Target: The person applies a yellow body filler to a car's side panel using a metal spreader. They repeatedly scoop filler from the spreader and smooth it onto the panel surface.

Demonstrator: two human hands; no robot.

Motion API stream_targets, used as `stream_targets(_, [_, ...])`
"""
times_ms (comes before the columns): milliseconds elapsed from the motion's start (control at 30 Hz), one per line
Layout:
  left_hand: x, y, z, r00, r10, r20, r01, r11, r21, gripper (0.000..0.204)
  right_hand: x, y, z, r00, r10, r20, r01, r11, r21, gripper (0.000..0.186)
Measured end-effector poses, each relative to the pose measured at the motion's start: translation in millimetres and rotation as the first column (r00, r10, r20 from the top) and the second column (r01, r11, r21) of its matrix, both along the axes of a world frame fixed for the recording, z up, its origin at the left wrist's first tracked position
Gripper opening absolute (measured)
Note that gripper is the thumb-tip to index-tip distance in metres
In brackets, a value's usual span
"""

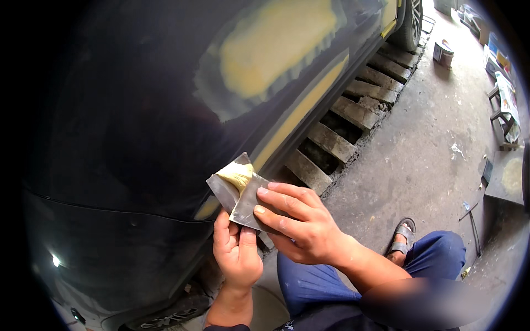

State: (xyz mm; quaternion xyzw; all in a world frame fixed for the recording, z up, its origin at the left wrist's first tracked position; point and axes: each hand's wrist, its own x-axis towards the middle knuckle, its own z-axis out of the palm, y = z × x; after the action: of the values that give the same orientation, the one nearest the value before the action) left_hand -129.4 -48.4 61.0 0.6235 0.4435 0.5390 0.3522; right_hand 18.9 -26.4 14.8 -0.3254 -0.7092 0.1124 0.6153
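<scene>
My left hand [238, 251] is closed on a metal filler spreader [222, 190], holding it from below with thumb and fingers. A lump of pale yellow body filler [237, 175] lies on that plate. My right hand [301, 220] grips a second flat grey spreader [248, 208], fingers laid along its face, and its edge meets the filler on the first plate. Both hands are just in front of the dark car body [138, 138]. On the car's side are a large sanded yellow filler patch [281, 44] and a long yellow strip [303, 107] along the sill.
Slatted concrete blocks [331, 140] with gaps run under the car's edge. A can [443, 54] stands on the concrete floor at the far right. A low stool [505, 105], thin rods [475, 231] and a board [505, 176] are along the right side. My sandalled foot [403, 240] is on the floor.
</scene>
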Motion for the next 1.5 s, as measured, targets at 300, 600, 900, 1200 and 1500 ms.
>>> stream_targets(300, [-85.9,18.6,36.3,0.956,0.261,-0.133,-0.139,0.804,0.578,0.042,30.9,52.8,-80.1,0.769,-0.025,-0.639,-0.376,0.791,-0.483,0.056])
stream_targets(600, [-209.4,19.1,98.2,0.962,0.129,0.239,-0.242,0.807,0.539,0.042,71.8,143.5,-75.2,0.576,-0.203,-0.792,-0.436,0.743,-0.508,0.056])
stream_targets(900, [-236.6,26.4,96.6,0.965,0.115,0.234,-0.229,0.806,0.545,0.045,6.1,129.9,-78.1,0.587,-0.238,-0.774,-0.370,0.771,-0.518,0.059])
stream_targets(1200, [-240.6,31.6,98.1,0.977,-0.126,0.173,0.009,0.832,0.554,0.039,-44.1,91.8,-65.2,0.660,-0.254,-0.707,-0.357,0.722,-0.593,0.067])
stream_targets(1500, [-223.2,36.4,97.1,0.970,-0.128,0.205,-0.014,0.817,0.576,0.035,-95.7,65.2,-67.1,0.641,-0.211,-0.738,-0.369,0.758,-0.537,0.067])
